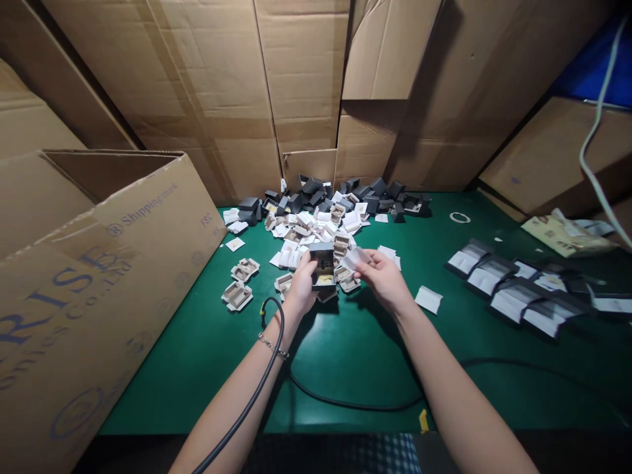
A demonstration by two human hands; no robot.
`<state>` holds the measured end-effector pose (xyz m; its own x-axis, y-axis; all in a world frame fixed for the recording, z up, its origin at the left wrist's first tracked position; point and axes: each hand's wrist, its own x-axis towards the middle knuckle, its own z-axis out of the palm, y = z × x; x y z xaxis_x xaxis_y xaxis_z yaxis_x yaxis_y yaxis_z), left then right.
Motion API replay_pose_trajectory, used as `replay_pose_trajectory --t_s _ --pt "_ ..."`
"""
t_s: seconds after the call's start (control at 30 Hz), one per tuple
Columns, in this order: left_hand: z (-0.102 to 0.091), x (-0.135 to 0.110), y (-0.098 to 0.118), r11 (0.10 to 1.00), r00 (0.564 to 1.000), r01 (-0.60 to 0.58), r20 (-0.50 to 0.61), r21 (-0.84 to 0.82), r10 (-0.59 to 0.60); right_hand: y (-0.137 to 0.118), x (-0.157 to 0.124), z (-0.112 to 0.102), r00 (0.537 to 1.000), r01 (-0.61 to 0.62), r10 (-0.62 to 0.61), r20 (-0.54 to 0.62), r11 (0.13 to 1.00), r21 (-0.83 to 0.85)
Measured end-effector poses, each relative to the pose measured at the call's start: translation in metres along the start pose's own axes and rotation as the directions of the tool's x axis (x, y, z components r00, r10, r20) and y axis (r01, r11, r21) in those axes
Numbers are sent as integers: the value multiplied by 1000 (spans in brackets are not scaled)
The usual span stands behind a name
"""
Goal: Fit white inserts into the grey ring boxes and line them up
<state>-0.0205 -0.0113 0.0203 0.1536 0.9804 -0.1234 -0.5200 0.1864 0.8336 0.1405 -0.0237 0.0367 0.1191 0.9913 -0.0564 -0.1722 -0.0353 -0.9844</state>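
My left hand grips a small open black box by its left side, tilted so that its inside faces me. A yellowish patch shows at the bottom of the box. Just right of it, my right hand pinches a white piece of paper between thumb and fingers. Behind and under both hands lies a heap of white and grey cardboard inserts. Two more inserts sit apart on the left. A folded white sheet lies right of my right hand.
A pile of black boxes lines the back of the green table. Several black boxes with white sheets stand in rows at right. A large carton stands at left. A black cable crosses the front and my left forearm.
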Motion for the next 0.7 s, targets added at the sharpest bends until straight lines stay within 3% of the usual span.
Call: replay_pose_trajectory --t_s 0.13,0.47,0.7 --pt "4 -2 1 1000 999 -9 33 19 8 3 -9 14 992 -51 54 114 998 -23" --pt "7 -4 -2 992 992 116 49 47 -118 8 -10 11 992 70 -40 118 963 -259" --pt "7 -3 -8 994 994 67 78 90 -74 12 -10 10 976 219 -170 139 802 -556"
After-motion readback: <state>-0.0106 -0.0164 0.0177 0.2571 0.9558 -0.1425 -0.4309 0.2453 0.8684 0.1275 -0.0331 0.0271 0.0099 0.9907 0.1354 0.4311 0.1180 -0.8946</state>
